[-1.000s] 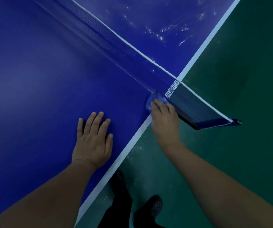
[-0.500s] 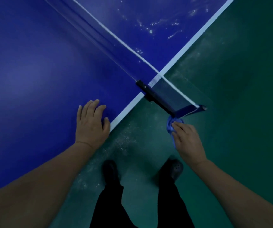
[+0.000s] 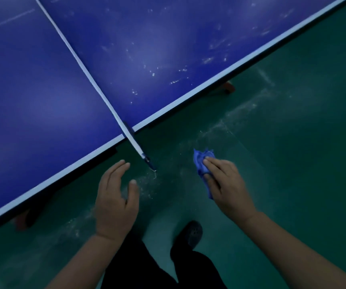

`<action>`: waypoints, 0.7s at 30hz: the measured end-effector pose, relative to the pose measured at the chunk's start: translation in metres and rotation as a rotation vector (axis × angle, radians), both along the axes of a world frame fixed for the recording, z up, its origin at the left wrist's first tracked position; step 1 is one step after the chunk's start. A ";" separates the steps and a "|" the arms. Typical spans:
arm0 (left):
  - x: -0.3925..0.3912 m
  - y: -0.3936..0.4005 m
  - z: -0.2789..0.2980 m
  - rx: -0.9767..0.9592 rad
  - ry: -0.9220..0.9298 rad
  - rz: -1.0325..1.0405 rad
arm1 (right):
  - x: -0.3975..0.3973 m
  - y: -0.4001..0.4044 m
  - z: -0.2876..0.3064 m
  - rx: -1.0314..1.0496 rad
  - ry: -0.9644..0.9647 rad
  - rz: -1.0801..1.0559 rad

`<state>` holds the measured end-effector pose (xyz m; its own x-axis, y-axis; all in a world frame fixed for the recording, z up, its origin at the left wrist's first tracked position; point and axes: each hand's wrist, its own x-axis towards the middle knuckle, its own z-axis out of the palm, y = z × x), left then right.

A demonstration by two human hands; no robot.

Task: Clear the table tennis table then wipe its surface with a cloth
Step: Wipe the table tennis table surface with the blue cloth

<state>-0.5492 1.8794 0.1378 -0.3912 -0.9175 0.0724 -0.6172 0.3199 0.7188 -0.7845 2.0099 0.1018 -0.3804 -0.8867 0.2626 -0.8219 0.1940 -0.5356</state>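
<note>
The right hand (image 3: 226,184) grips a crumpled blue wiping cloth (image 3: 202,163), its fingers laid over the bunch with folds spilling out past the fingertips and below the palm. The left hand (image 3: 116,197) holds nothing, fingers straight and thumb spread, hovering off the table's near edge.

The cloth looks soft, light and limp, so it should crush easily and drape over whatever it meets; a bunched handful under a flat palm seems the best hold for pressing it along a surface.

It hangs over the green floor (image 3: 293,163), clear of the blue table tennis table (image 3: 43,90) with its white edge line, to the right of the net's end post (image 3: 145,158). The far half, beyond the white-topped net (image 3: 88,78), shows pale smears and specks, so wiping there looks unfinished. A dark shoe (image 3: 191,234) stands below.
</note>
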 end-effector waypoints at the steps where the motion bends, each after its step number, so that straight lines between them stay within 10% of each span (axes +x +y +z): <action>1: -0.013 0.004 0.010 -0.033 0.035 0.005 | -0.011 -0.003 0.006 -0.014 -0.003 0.022; 21: -0.187 -0.064 0.013 -0.030 0.187 0.270 | -0.168 -0.207 0.042 0.104 0.071 0.394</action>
<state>-0.7359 1.8157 0.1511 -0.1110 -0.9827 0.1485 -0.5410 0.1851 0.8204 -0.9527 1.8034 0.1436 0.0089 -0.9841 0.1774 -0.8783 -0.0925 -0.4690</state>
